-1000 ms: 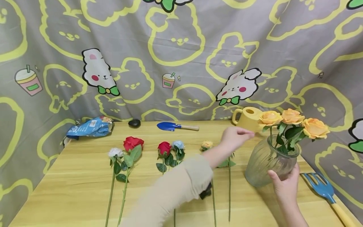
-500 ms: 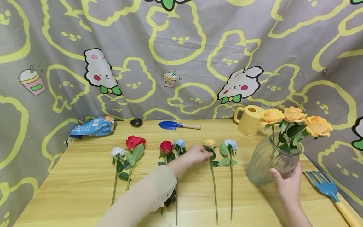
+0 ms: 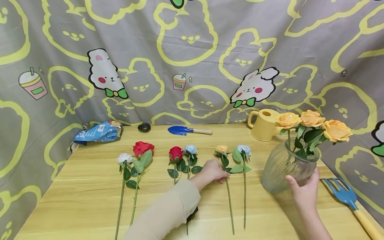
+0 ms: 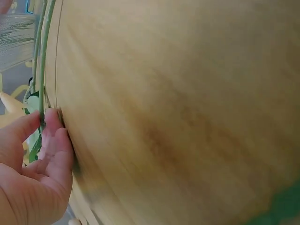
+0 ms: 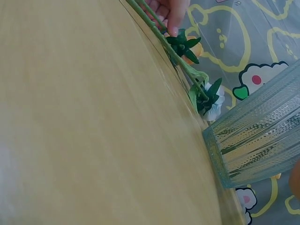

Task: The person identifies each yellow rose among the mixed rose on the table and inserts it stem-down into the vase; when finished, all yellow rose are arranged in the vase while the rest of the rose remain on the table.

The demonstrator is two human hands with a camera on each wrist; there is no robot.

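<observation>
A small yellow rose (image 3: 222, 149) lies on the table, and my left hand (image 3: 213, 170) pinches its stem just below the leaves. The left wrist view has the thumb and fingers of this hand on either side of the green stem (image 4: 42, 70). My right hand (image 3: 306, 190) grips the ribbed glass vase (image 3: 277, 173) from its right side, thumb in front. The vase leans to the right and holds three orange-yellow roses (image 3: 312, 119). Between the left hand and the vase lies a light blue rose (image 3: 244, 150).
Further left lie red roses (image 3: 143, 148), a white rose (image 3: 124, 157) and another blue rose (image 3: 190, 149). A blue trowel (image 3: 180, 130), yellow watering can (image 3: 264, 126), black object (image 3: 144, 127) and blue bag (image 3: 100, 132) line the back. A blue hand fork (image 3: 345, 195) lies at right.
My left hand has come away from the flowers in the vase, moved left and down to the yellow rose, and taken its stem. The right hand keeps its grip on the vase.
</observation>
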